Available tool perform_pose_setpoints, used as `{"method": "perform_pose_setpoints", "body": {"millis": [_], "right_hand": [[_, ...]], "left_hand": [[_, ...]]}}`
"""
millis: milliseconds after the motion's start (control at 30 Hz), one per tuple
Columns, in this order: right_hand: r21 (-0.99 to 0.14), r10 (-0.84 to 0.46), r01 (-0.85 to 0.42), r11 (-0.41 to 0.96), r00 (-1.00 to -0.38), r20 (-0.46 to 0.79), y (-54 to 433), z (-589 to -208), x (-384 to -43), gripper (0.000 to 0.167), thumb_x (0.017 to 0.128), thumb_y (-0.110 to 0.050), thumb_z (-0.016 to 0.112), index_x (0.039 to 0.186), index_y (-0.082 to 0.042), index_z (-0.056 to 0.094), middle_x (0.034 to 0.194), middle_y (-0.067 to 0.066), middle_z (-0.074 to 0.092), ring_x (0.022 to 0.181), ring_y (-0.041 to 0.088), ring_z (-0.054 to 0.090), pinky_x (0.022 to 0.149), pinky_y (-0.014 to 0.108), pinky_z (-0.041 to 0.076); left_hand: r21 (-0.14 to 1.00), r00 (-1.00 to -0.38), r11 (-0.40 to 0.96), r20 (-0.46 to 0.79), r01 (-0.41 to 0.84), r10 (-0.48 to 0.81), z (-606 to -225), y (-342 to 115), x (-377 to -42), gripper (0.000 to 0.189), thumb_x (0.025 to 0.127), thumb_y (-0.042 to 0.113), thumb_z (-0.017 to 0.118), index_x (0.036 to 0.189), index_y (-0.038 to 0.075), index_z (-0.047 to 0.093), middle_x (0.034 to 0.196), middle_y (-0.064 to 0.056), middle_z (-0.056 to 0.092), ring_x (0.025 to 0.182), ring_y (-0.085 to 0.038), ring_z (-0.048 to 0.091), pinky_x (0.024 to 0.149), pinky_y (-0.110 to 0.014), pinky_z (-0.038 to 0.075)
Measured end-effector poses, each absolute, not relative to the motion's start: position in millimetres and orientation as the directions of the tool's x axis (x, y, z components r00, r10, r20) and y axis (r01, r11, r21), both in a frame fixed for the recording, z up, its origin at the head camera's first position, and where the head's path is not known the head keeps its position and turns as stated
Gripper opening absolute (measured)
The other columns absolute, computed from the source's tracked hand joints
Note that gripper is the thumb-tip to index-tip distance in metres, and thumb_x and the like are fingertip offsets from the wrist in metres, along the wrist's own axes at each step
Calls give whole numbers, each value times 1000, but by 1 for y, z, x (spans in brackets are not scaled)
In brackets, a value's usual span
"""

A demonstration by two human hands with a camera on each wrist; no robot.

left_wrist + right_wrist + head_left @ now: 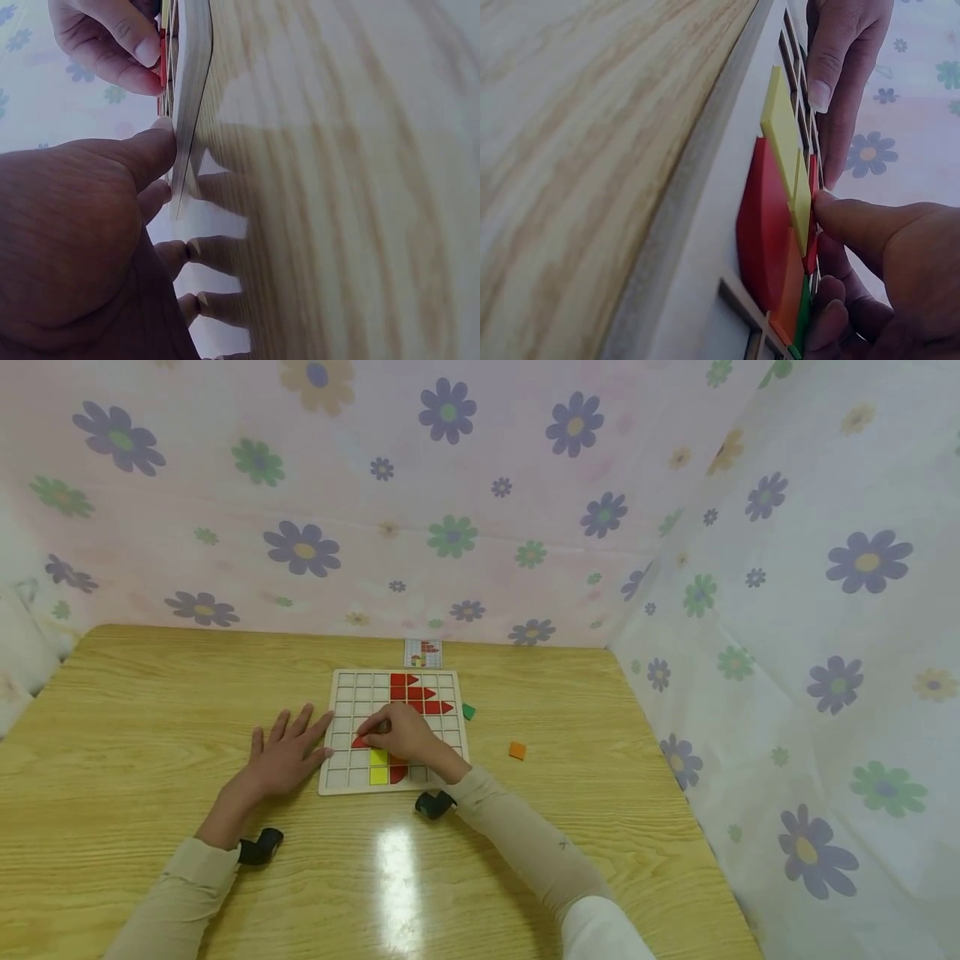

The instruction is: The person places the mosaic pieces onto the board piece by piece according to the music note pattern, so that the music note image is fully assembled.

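A wooden grid board (339, 776) lies on the table with coloured tiles in its cells. My right hand (407, 733) reaches over the board and pinches a red tile (359, 742) between thumb and fingers, low against a cell left of centre. My left hand (283, 765) rests with fingers spread at the board's left side, thumb and index finger touching its edge. Two yellow tiles (379, 775) sit near the front, beside a curved red tile (761, 225). In the right wrist view, orange (785, 289) and green (802, 319) tiles show too. Red pointed rows (431, 707) lie farther back, partly hidden by my right hand.
A small pattern card (412, 654) lies behind the board. Loose green (468, 712) and orange (517, 750) tiles lie to its right. Flowered cloth (450, 568) hangs behind the table and along the right side.
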State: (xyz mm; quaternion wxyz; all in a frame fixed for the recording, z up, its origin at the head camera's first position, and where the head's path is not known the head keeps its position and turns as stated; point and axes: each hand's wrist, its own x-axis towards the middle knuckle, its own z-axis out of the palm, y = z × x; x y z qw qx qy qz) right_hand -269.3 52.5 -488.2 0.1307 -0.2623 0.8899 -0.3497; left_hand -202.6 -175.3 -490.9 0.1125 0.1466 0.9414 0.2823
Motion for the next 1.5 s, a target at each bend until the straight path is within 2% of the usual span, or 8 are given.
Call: {"method": "perform_pose_setpoints", "body": {"millis": [400,733,967,1067,1200,1333,1433,1500], "right_hand": [[-809,-529,-311,498,-848,0,59,-496,-267,18,100,-15,68,112,-7,78,100,5,75,75,6,61,69,18,50],[-949,-469,-207,238,-880,74,72,-499,-270,26,105,-15,60,120,2,72,117,18,72,90,31,65,75,23,53],[-984,-482,-145,107,-873,77,83,-486,-265,31,105,-14,59,126,9,65,121,31,64,85,20,60,78,26,54],[-990,-481,-139,30,-870,108,88,-474,-257,30,104,-9,59,125,13,63,119,35,61,86,25,58,79,29,53],[-983,-477,-165,-77,-860,182,94,-463,-245,27,104,-5,57,120,16,61,99,17,66,78,33,50,72,33,47],[-975,-491,-195,-106,-842,222,103,-460,-238,28,105,-5,55,118,19,60,92,-6,66,71,22,48,68,34,45],[-975,-509,-216,-60,-834,216,114,-461,-235,28,106,-8,54,118,16,62,91,-5,65,72,16,49,68,35,45],[-975,-516,-220,-20,-833,199,123,-462,-233,30,107,-11,54,119,15,63,94,4,66,73,16,50,69,37,45]], "left_hand": [[551,-934,807,-127,213,334,-493,-174,-203,66,108,39,49,162,8,27,166,-30,9,149,-59,-3,109,-81,-6],[563,-935,799,-123,210,333,-495,-175,-203,66,108,41,49,162,9,27,167,-29,8,149,-59,-3,109,-81,-7],[576,-934,789,-119,211,337,-496,-176,-203,66,108,41,49,162,10,26,167,-29,8,150,-59,-4,109,-80,-9],[584,-933,783,-116,214,341,-496,-177,-203,66,108,40,49,162,9,26,167,-29,8,149,-59,-5,109,-79,-10],[585,-932,780,-108,221,345,-495,-177,-203,66,108,39,49,162,8,26,167,-29,8,149,-59,-5,109,-80,-10],[582,-933,782,-109,221,344,-496,-178,-203,66,108,40,49,162,8,26,167,-29,7,149,-59,-5,108,-80,-10],[582,-932,782,-110,221,345,-497,-178,-204,67,108,41,48,162,9,26,167,-29,7,149,-59,-5,108,-80,-10],[586,-932,779,-108,222,346,-497,-177,-204,67,108,41,48,162,8,26,167,-29,7,149,-58,-5,108,-80,-10]]}}
